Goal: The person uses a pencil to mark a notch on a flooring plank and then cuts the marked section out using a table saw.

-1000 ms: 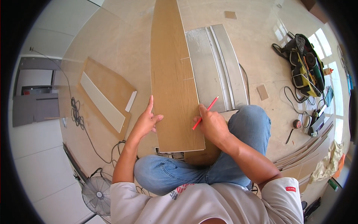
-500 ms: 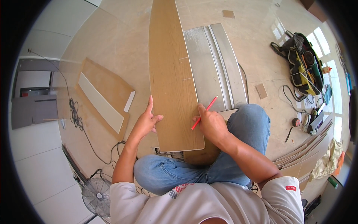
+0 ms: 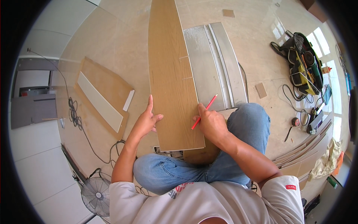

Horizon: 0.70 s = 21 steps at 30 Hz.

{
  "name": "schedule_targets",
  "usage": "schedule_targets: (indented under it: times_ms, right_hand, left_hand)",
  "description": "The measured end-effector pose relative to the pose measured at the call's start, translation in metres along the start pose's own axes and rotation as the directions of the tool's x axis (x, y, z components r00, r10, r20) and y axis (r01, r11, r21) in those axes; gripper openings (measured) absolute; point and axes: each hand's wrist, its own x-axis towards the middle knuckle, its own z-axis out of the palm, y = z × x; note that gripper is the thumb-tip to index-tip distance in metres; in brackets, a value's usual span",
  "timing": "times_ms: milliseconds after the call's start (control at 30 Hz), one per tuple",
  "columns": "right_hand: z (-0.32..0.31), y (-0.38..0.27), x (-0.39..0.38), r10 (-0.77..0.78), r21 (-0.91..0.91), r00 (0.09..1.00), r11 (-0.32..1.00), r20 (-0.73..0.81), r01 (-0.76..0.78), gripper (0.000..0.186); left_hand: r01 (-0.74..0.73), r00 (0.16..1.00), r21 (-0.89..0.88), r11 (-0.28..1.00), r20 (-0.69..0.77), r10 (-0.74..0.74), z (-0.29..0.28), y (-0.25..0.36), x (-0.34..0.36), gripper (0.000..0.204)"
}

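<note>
Pinching the wood-grain plank (image 3: 173, 93) leftward edge, the left hand (image 3: 144, 122) seemingly steadies it; opposite, the right hand (image 3: 214, 125) pinches a red pencil (image 3: 211, 101).

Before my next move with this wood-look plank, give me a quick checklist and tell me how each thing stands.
1. Pencil in hand: ok; the red pencil is in your right hand.
2. Pencil point on the plank: not ok; the sharpened end points away from it.
3. Left hand at the plank: ok; it's at the left edge.
4. Marks showing: ok; two short pale lines by the right edge.
5. Tape measure in hand: not ok; it's on the floor to your right.
6. Plank firmly supported underneath: cannot tell.
</note>
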Motion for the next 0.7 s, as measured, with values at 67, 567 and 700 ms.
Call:
schedule_targets:
  times_ms: [67,567,700]
  right_hand:
    - [0.0006,-0.0002,0.0004,0.003,-0.019,1.000,1.000,-0.002,-0.003,0.029]
    - [-0.0020,-0.0007,-0.0023,-0.052,-0.092,0.996,0.995,-0.078,0.045,0.023]
    - [0.0009,-0.0001,-0.0008,-0.052,-0.100,0.997,0.994,-0.065,0.046,0.023]
  left_hand:
    - [-0.005,1.000,-0.003,1.000,0.002,0.005,0.0002,-0.0009,0.0004,0.094]
    - [-0.003,1.000,0.010,1.000,0.025,0.003,0.0017,-0.0046,0.0039,0.094]
    - [-0.001,1.000,-0.003,1.000,0.028,0.001,0.0011,-0.0074,0.0047,0.093]
